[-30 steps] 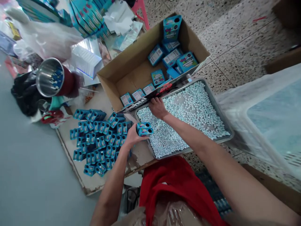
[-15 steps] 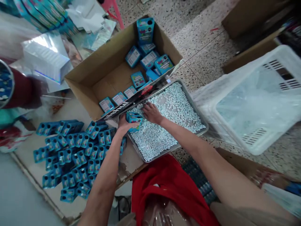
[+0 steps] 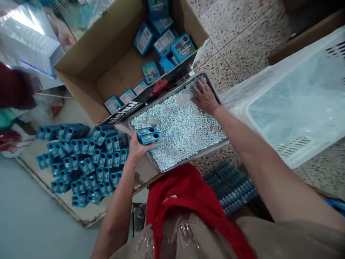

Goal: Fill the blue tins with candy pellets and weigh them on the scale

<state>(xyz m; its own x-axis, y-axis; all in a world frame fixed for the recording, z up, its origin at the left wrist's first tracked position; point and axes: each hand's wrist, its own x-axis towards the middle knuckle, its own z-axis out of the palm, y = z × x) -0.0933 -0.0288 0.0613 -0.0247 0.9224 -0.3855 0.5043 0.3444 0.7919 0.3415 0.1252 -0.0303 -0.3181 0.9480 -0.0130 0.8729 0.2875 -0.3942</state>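
Observation:
My left hand (image 3: 136,147) is closed around a small stack of blue candy boxes (image 3: 149,136), held over the near-left corner of a metal tray (image 3: 215,145). The tray is covered with small pale blue-white candies (image 3: 178,126). My right hand (image 3: 205,96) lies flat, fingers spread, on the candies at the tray's far right corner. Several open blue boxes (image 3: 83,158) stand packed together on a board left of the tray.
A cardboard carton (image 3: 107,61) with filled blue boxes sits behind the tray. A white plastic basket (image 3: 291,97) lined with film is on the right. A red cloth (image 3: 188,201) lies on my lap. Stacked blue boxes (image 3: 234,189) are on the floor below.
My right hand has slid from the tray's near-left part to its far right corner. My left hand with the boxes stayed at the tray's near-left edge. The view shifted.

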